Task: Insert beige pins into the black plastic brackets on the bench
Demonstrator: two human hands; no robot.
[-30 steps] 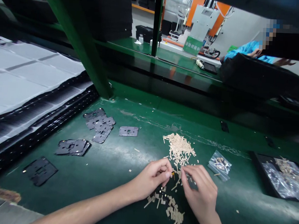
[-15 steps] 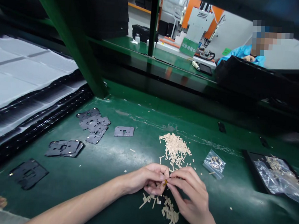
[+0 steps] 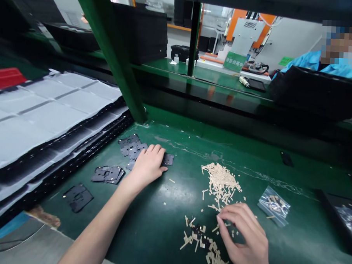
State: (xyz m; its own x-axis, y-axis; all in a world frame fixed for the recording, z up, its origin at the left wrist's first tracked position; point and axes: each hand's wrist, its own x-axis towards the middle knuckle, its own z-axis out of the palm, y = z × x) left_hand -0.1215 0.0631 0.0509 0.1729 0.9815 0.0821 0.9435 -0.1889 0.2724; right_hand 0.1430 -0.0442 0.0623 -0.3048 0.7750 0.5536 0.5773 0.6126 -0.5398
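Note:
My left hand (image 3: 149,162) is stretched out over the dark plates, thumb apart from the fingers, palm down. It partly covers a thin dark rectangular plate (image 3: 168,159) with small cutouts; whether the fingertips touch it is hidden. Beside the hand lies a loose heap of similar plates (image 3: 133,145). My right hand (image 3: 245,236) hovers by the small pale strips, thumb and forefinger pinched together; anything between them is too small to make out. Beyond it spreads a pile of pale strips (image 3: 220,178), and nearer, scattered strips with small dark bits (image 3: 199,234).
More dark plates lie in a stack (image 3: 107,174) and a nearer group (image 3: 78,197). A clear bag of small pieces (image 3: 274,204) rests right of the pile, with a black tray (image 3: 335,220) farther right. A green post (image 3: 123,67) rises at left. A person in a blue sleeve (image 3: 303,63) sits beyond.
My left hand has left my right hand and reached to the dark plates at far left. The small yellowish piece between the hands is out of sight. The view has shifted left.

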